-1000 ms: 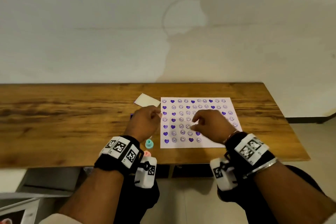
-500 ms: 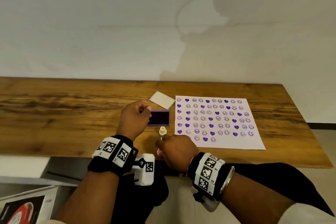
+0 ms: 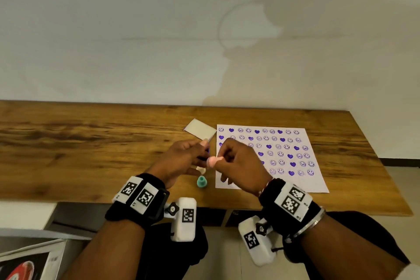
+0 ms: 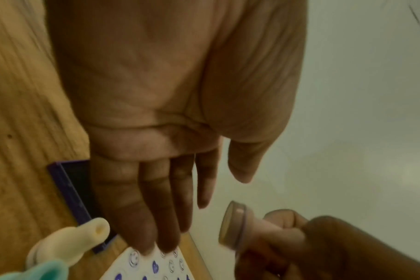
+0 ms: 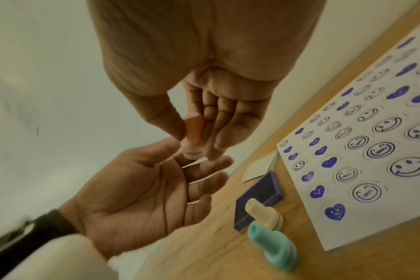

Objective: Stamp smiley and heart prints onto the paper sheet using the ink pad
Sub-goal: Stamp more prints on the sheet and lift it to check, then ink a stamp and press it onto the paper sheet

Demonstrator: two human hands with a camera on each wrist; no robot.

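Note:
My right hand [image 3: 219, 160] pinches a pink stamp [image 3: 212, 162] by its handle above the table, its stamping face turned toward my left hand [image 3: 200, 157]. In the right wrist view the pink stamp [image 5: 193, 136] hangs just over the open left palm [image 5: 144, 189], whose fingers are straight and hold nothing. The purple ink pad [image 5: 259, 197] lies open on the table, largely hidden in the head view. A cream stamp [image 5: 264, 212] and a teal stamp [image 3: 201, 182] stand beside it. The paper sheet [image 3: 316, 179] is covered with purple smiley and heart prints.
The ink pad's pale lid [image 3: 200, 129] lies behind the hands, at the sheet's top left corner. The wooden table [image 3: 79, 143] stretches to the left; its front edge is close to my wrists. A wall stands directly behind it.
My right hand has risen from the table's front edge with the pink stamp and moved toward the left hand. The left hand has uncurled and opened over the ink pad.

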